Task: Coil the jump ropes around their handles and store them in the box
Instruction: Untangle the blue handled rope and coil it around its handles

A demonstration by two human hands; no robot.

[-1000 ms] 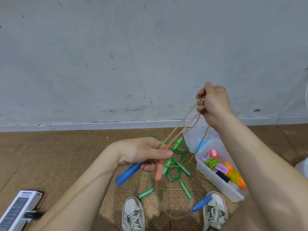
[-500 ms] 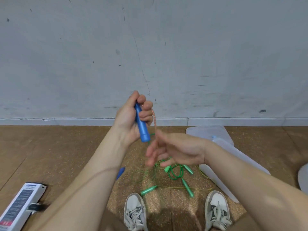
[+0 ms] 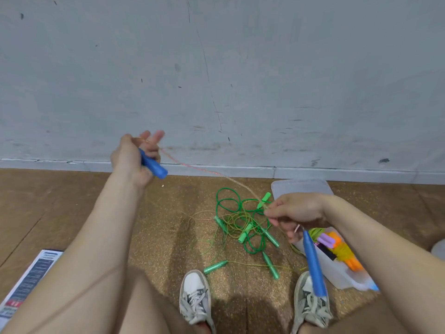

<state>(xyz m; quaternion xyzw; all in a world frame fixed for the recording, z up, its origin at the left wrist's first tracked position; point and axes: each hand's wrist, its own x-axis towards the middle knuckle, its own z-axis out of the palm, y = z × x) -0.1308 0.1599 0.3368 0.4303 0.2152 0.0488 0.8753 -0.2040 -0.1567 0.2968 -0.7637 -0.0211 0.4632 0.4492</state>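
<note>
My left hand [image 3: 134,160] is raised in front of the wall and grips one blue handle [image 3: 154,166] of a jump rope. Its thin pinkish rope [image 3: 204,171] runs taut down to my right hand [image 3: 296,213], which pinches it. The second blue handle [image 3: 314,263] hangs below my right hand. A tangle of green jump ropes [image 3: 243,225] with green handles lies on the floor ahead of my feet. The clear plastic box [image 3: 337,273] sits at the right, holding several coiled ropes, partly hidden by my right arm.
The box's clear lid [image 3: 298,186] lies on the cork floor by the wall's baseboard. A printed cardboard box [image 3: 29,280] lies at the lower left. My two sneakers [image 3: 195,295] stand at the bottom. A white round object [image 3: 439,248] shows at the right edge.
My left hand moved left and up with the blue handle. My right hand dropped right, drawing the rope taut between the hands; the second blue handle now dangles under it.
</note>
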